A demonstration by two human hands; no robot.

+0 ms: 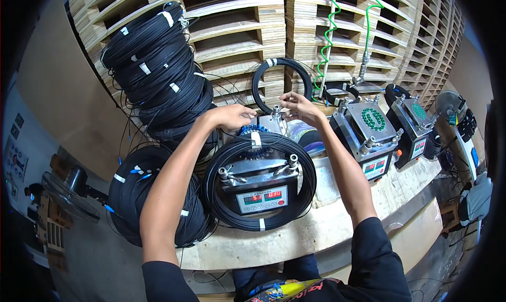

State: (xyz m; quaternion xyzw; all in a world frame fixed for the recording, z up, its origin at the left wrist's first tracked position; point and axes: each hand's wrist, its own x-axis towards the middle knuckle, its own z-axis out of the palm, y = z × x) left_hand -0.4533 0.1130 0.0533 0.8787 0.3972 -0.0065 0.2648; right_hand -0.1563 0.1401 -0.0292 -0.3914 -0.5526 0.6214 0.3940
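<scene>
"Looking down past your forearms, where is the work you have in hand?"

"Right in front of me: a metal polishing machine [253, 167] on the worktop [337, 217], with a coil of black cable [309, 183] standing around its front and blue connectors [254, 128] clustered at the top, toward the back."

"How would you handle this step well?"

"I'd judge that a light touch matters most. The cables look thin and springy, so I should lead them in easy curves, keep them off the clamp posts [276, 109], and avoid tugging on the connectors. The coil could slip if I drag on a strand, so slack is worth leaving."

"And your fingers?"

"On my left hand [232, 116] they are bent, with the tips beside the blue connectors; whether they pinch anything, I can't tell. On my right hand [301, 108] they curve loosely close to the rear clamp post. They may have a fine strand between them or nothing at all; the view doesn't settle it, nor whether they touch the post."
</scene>
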